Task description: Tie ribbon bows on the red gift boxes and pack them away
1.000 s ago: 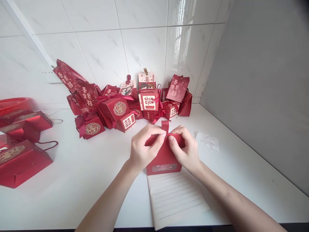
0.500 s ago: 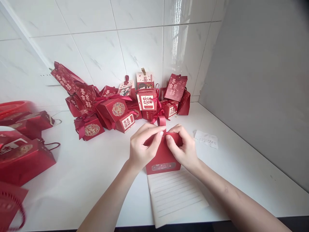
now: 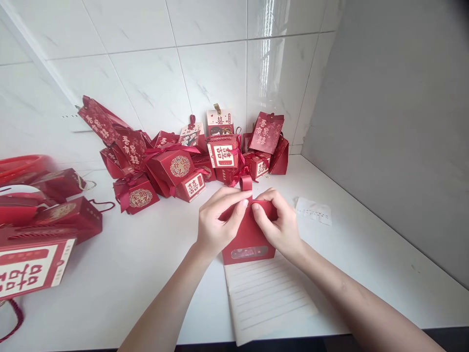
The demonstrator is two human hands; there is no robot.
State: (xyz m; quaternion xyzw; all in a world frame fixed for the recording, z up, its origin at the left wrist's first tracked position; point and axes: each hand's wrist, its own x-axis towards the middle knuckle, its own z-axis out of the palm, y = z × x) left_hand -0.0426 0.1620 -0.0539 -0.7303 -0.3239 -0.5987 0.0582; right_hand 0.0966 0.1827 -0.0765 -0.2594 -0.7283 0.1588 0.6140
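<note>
A red gift box point(image 3: 250, 233) stands upright in front of me, with a small clear window low on its front. A red ribbon loop point(image 3: 245, 184) rises from its top. My left hand point(image 3: 223, 215) is closed in a pinch at the base of that loop, on the left of the box's top. On the other side, my right hand point(image 3: 276, 220) pinches the box's top edge between thumb and fingers. The fingers hide most of the closure. Beneath the box lies a lined notebook point(image 3: 271, 303), its page showing toward me.
Several finished-looking red gift boxes point(image 3: 170, 171) are heaped against the tiled wall. More red boxes point(image 3: 36, 259) with cords, plus a red basket point(image 3: 22, 164), crowd the left side. A crumpled paper slip point(image 3: 313, 211) lies right of my hands. A grey panel point(image 3: 395, 137) borders the right.
At the left, the red boxes have shifted, and one with a large white label now shows at the lower left. My hands and the box they hold have hardly moved.
</note>
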